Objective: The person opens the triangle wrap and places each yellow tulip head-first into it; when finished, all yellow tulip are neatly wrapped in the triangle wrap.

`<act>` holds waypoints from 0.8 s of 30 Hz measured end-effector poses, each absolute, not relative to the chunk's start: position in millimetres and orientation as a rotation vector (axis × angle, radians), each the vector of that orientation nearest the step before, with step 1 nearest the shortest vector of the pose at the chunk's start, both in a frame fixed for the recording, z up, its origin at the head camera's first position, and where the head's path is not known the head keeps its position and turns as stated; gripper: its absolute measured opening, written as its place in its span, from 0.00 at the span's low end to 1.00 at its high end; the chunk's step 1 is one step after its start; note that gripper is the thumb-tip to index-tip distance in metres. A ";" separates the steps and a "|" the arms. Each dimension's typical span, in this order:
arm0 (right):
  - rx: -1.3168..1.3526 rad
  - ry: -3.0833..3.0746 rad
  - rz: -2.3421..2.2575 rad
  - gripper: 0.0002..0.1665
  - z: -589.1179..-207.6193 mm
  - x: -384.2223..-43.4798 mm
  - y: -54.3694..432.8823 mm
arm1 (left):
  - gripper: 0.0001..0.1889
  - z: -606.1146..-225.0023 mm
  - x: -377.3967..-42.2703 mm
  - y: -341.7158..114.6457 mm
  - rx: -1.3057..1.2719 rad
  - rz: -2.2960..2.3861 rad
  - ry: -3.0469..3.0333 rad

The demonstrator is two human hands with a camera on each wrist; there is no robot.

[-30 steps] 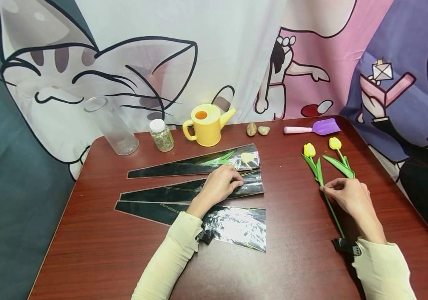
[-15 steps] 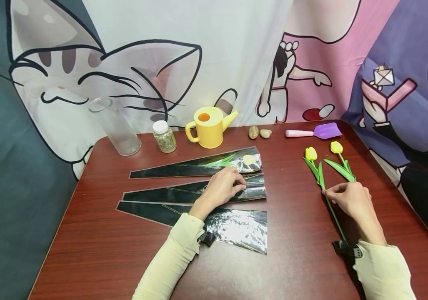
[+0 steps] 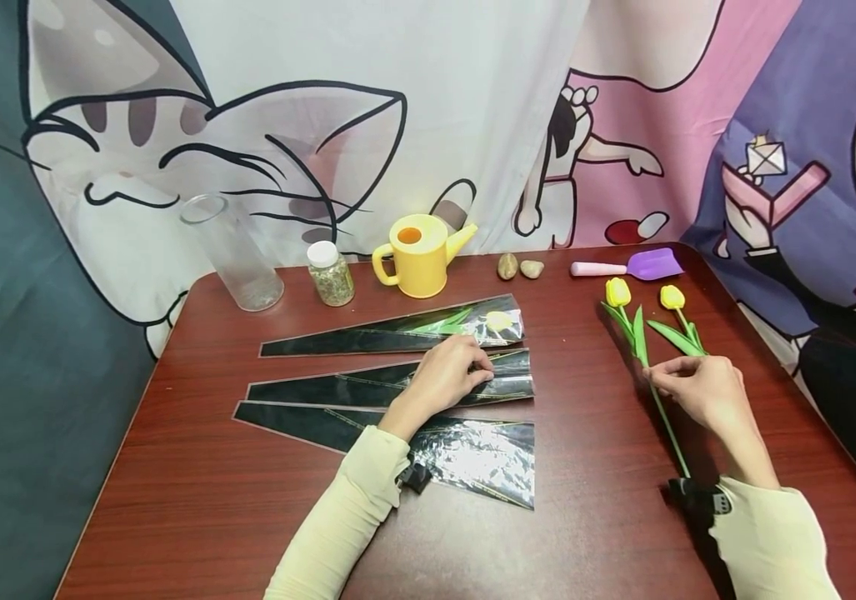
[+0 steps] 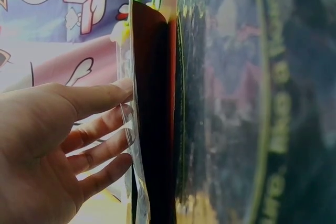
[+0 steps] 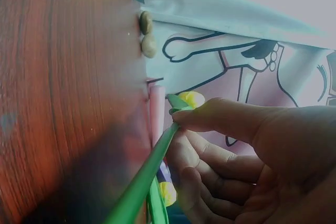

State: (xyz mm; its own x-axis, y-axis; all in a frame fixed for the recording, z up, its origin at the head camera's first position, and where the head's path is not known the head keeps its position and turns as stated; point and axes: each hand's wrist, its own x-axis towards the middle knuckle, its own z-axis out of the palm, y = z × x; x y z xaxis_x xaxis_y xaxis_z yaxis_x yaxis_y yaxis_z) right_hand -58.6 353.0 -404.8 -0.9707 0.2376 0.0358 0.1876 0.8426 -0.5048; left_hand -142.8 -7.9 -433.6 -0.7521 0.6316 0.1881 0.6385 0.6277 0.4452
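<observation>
My right hand [image 3: 701, 392] pinches the green stem of a yellow tulip [image 3: 618, 292] between thumb and forefinger, its bloom pointing away from me. A second yellow tulip [image 3: 672, 297] lies just right of it, its lower part hidden by that hand. Around the middle of the table my left hand [image 3: 444, 371] rests on the middle flower sleeve [image 3: 337, 382], black with a clear front. Its fingertips [image 4: 122, 171] touch the clear film in the left wrist view. The far sleeve [image 3: 330, 339] has a yellow tulip inside; the near sleeve [image 3: 300, 419] lies flat under my left forearm.
Along the back stand a clear glass vase [image 3: 247, 271], a white-capped jar [image 3: 332, 279] of dried bits and a yellow watering can [image 3: 422, 262]. Two stones [image 3: 508, 266] and a purple shovel [image 3: 653, 264] lie farther right. A printed curtain [image 3: 458, 100] hangs behind the table.
My right hand has raised the tulip slightly, its bloom shifting a little away from me and left. The left hand stays in place on the middle sleeve.
</observation>
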 end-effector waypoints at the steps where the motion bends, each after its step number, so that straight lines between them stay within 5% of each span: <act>1: -0.343 -2.926 0.791 0.20 -404.3 -58.9 352.4 | 0.04 -433.7 -142.7 -8.0 -1.102 -0.779 -2.821; 11: -0.538 -2.865 1.185 0.28 -401.8 -68.4 348.2 | 0.03 -432.9 -142.8 -8.0 -1.100 -0.772 -2.820; 18: -0.498 -2.322 2.070 0.05 -410.4 -77.2 339.4 | 0.03 -432.8 -142.7 -7.9 -1.100 -0.754 -2.814; 24: -0.476 -1.743 2.569 0.09 -412.3 -79.8 330.1 | 0.03 -432.8 -142.4 -7.9 -1.095 -0.758 -2.818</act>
